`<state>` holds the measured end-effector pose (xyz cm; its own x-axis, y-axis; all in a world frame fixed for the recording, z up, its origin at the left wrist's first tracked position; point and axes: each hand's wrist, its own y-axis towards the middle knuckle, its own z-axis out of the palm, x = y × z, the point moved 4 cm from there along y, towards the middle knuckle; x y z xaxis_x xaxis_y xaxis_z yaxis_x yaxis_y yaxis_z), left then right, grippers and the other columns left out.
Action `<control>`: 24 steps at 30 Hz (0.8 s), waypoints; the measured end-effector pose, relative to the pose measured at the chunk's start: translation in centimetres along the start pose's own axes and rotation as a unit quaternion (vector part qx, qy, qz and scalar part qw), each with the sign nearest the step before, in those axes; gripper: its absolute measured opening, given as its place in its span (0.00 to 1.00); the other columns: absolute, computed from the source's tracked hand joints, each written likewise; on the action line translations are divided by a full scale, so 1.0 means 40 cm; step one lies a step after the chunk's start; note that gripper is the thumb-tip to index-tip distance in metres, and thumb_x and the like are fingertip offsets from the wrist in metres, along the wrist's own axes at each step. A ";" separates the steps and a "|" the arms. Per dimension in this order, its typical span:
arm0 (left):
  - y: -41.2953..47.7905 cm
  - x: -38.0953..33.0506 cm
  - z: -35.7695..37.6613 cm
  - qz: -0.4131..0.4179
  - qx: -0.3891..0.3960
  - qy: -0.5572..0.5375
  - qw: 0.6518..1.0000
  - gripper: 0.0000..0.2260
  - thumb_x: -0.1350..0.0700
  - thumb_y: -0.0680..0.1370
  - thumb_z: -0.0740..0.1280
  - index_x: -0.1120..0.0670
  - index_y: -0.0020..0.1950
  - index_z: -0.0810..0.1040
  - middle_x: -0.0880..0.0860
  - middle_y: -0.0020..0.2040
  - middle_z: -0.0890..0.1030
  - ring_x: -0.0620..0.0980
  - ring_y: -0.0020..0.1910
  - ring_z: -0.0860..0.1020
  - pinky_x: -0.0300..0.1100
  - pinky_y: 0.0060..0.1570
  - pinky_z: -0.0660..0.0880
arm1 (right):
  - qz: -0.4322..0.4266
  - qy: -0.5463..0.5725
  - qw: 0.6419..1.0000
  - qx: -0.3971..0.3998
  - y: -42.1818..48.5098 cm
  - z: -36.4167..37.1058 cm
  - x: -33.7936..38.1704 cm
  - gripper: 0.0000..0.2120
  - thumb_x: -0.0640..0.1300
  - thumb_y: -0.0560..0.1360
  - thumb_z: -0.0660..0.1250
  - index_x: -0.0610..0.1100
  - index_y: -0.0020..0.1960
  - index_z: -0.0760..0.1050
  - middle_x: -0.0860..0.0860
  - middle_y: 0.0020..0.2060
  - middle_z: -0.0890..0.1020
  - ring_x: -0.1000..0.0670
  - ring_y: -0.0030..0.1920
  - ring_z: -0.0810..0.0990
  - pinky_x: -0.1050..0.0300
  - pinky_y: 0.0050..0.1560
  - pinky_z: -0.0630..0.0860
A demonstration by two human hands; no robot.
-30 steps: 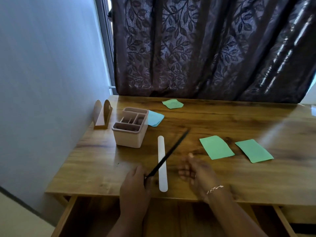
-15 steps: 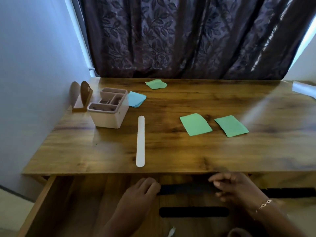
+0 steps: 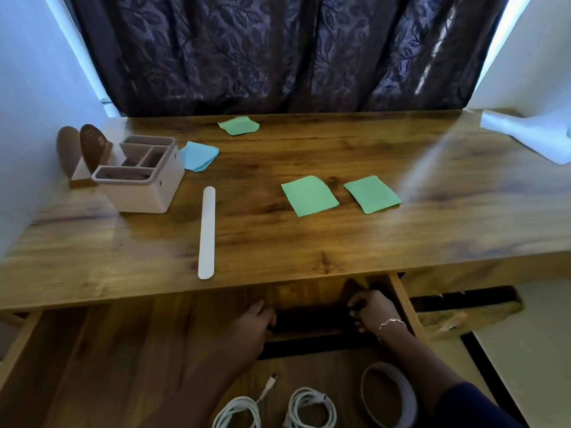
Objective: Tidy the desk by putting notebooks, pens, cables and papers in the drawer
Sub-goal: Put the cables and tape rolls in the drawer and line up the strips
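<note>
The drawer [image 3: 123, 350] under the desk stands pulled out. Inside it, my left hand [image 3: 251, 327] and my right hand [image 3: 370, 310] each grip one end of a flat black ruler [image 3: 312, 321], held level just below the desk's front edge. A second black strip [image 3: 318, 345] lies in the drawer right in front of it. Three white coiled cables [image 3: 309, 409] lie at the drawer's near end. On the desk [image 3: 401, 242] lie a white ruler [image 3: 207, 233], three green papers [image 3: 309, 196] and a blue paper [image 3: 199, 156].
A pink compartment organizer [image 3: 142, 180] and a brown wooden holder [image 3: 83, 156] stand at the desk's left, near the wall. A white sheet [image 3: 525, 134] lies on the far right corner. A dark curtain hangs behind the desk.
My left hand brought the black ruler off the desk and down into the drawer. My right hand joined it at the other end. The view tilted down, showing the cables.
</note>
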<state>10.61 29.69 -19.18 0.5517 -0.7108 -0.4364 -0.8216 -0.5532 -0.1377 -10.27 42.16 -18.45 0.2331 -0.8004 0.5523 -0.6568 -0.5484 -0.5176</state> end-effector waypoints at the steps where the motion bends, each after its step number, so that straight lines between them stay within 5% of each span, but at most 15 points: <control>1: 0.002 -0.001 0.005 -0.006 0.006 0.007 1.000 0.10 0.64 0.76 0.62 0.56 0.56 0.73 0.52 0.60 0.70 0.53 0.54 0.74 0.43 0.48 0.70 | -0.001 -0.020 1.000 -0.003 0.003 -0.001 0.000 0.06 0.34 0.74 0.64 0.43 0.45 0.77 0.46 0.37 0.78 0.52 0.32 0.74 0.60 0.32 0.73; 6: 0.005 -0.001 0.023 0.002 -0.017 0.058 0.998 0.09 0.62 0.75 0.63 0.55 0.55 0.74 0.52 0.60 0.72 0.52 0.62 0.68 0.43 0.55 0.68 | 0.011 -0.069 0.998 -0.008 -0.004 0.003 0.006 0.06 0.37 0.73 0.67 0.39 0.50 0.78 0.43 0.45 0.80 0.45 0.46 0.79 0.61 0.40 0.69; 10: 0.006 -0.005 0.024 0.033 -0.029 0.038 0.998 0.12 0.66 0.63 0.74 0.56 0.43 0.78 0.53 0.47 0.78 0.56 0.50 0.79 0.36 0.42 0.73 | 0.016 -0.084 0.996 -0.026 -0.015 0.012 0.006 0.07 0.37 0.73 0.67 0.40 0.51 0.78 0.42 0.52 0.80 0.43 0.53 0.79 0.61 0.44 0.70; 13: -0.001 0.008 0.045 -0.004 0.002 0.043 0.999 0.11 0.65 0.75 0.62 0.58 0.55 0.75 0.54 0.61 0.72 0.53 0.62 0.70 0.38 0.52 0.68 | 0.008 -0.106 0.994 -0.029 -0.022 0.019 0.010 0.07 0.37 0.73 0.67 0.40 0.52 0.78 0.41 0.55 0.79 0.43 0.55 0.77 0.58 0.50 0.73; 17: -0.003 0.021 0.057 0.002 0.006 0.044 0.999 0.11 0.65 0.74 0.62 0.58 0.55 0.75 0.56 0.63 0.70 0.54 0.61 0.70 0.39 0.51 0.67 | -0.005 -0.137 0.990 -0.028 -0.029 0.025 0.011 0.11 0.38 0.74 0.66 0.38 0.56 0.76 0.41 0.57 0.77 0.42 0.58 0.76 0.56 0.54 0.73; 20: -0.014 0.014 0.043 0.029 -0.024 0.018 0.999 0.11 0.70 0.64 0.71 0.59 0.44 0.80 0.57 0.49 0.78 0.59 0.49 0.78 0.38 0.42 0.73 | -0.003 -0.110 0.992 -0.056 -0.028 0.014 0.006 0.09 0.37 0.74 0.65 0.38 0.54 0.76 0.41 0.54 0.79 0.41 0.56 0.77 0.55 0.52 0.73; 22: -0.027 0.006 0.021 0.059 -0.038 0.021 0.997 0.17 0.66 0.53 0.78 0.52 0.35 0.79 0.50 0.38 0.79 0.50 0.36 0.80 0.33 0.30 0.70 | -0.010 -0.056 0.993 -0.104 -0.034 -0.002 0.004 0.07 0.34 0.74 0.63 0.40 0.50 0.77 0.42 0.51 0.81 0.42 0.52 0.78 0.57 0.46 0.72; 24: -0.045 0.009 -0.002 0.085 -0.073 0.011 0.994 0.18 0.64 0.53 0.79 0.49 0.37 0.78 0.47 0.36 0.78 0.45 0.34 0.78 0.31 0.27 0.68 | -0.050 -0.018 0.988 -0.146 -0.053 -0.017 0.016 0.06 0.33 0.74 0.63 0.41 0.47 0.77 0.44 0.48 0.81 0.46 0.47 0.78 0.60 0.41 0.69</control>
<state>12.28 30.39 -19.00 0.4116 -0.8079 -0.4217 -0.8744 -0.4805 0.0671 -9.22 42.99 -16.54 0.3286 -0.7568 0.5650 -0.8074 -0.5355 -0.2477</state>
